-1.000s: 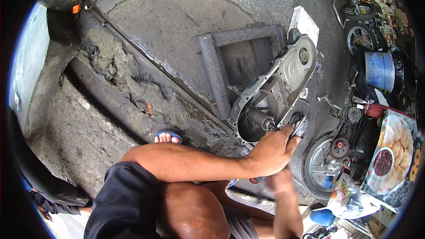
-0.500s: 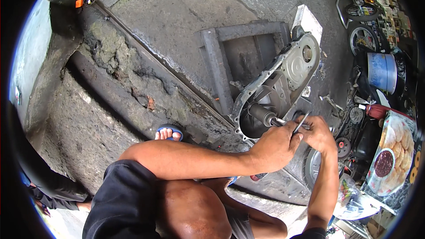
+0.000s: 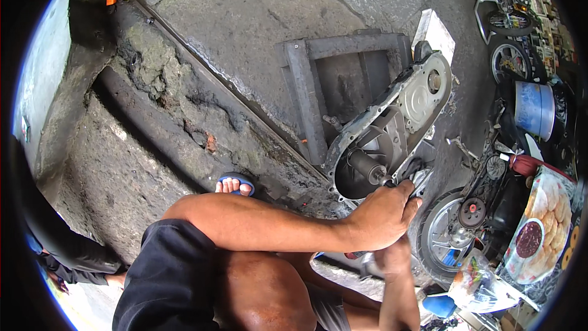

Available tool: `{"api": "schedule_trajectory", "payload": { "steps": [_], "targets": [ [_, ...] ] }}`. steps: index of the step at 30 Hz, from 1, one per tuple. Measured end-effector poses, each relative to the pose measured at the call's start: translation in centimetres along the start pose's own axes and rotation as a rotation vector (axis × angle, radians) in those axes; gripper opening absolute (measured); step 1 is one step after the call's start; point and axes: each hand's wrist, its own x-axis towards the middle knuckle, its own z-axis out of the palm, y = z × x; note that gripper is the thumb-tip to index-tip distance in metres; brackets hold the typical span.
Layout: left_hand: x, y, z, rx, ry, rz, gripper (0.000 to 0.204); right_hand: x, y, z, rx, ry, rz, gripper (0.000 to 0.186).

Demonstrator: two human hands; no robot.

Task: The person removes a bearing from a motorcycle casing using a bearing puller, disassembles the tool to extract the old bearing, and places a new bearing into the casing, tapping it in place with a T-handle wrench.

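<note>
A long grey metal engine casing [image 3: 419,95] lies tilted, with its hollow side up. A ribbed metal cylinder [image 3: 366,164] sits in its lower end. My left hand [image 3: 381,216] is closed at that end of the casing, beside the cylinder. From its fingers a thin metal tool [image 3: 420,182] sticks out; its exact kind does not show. My right hand [image 3: 393,257] is lower, partly behind my left hand and blurred, so its fingers cannot be made out. A greyish blurred object [image 3: 370,266] is beside it.
A dark metal frame [image 3: 301,95] lies on the ground behind the casing, with a white block [image 3: 436,32] beyond it. To the right are a motorcycle wheel [image 3: 440,233], a blue-white bucket [image 3: 534,109] and a red bottle [image 3: 528,164]. My sandalled foot [image 3: 236,184] rests on rough concrete.
My right hand has dropped away from the tool, down and left behind my left hand. My left hand stays near the cylinder with the tool. The view has shifted slightly.
</note>
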Motion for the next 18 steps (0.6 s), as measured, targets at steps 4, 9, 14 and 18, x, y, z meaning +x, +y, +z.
{"api": "schedule_trajectory", "payload": {
  "steps": [4,9,14,18],
  "targets": [
    [-0.1,0.4,-0.7,0.034,-0.047,0.003,0.025,3.4,-8.3,-2.5,-0.995,-0.256,-0.076,0.015],
    [0.0,-0.5,-0.2,-0.011,0.031,0.085,0.028,7.9,-14.6,1.9,-1.485,-0.494,-0.186,0.016],
    [-0.2,0.2,-0.5,-0.057,0.071,0.107,0.027,7.9,-10.2,-3.1,-1.249,-0.454,-0.284,0.014],
    [-0.3,-0.1,-0.1,0.008,0.026,0.029,0.027,1.1,-3.6,0.8,-0.629,-0.024,-0.210,0.015]
  ]
}}
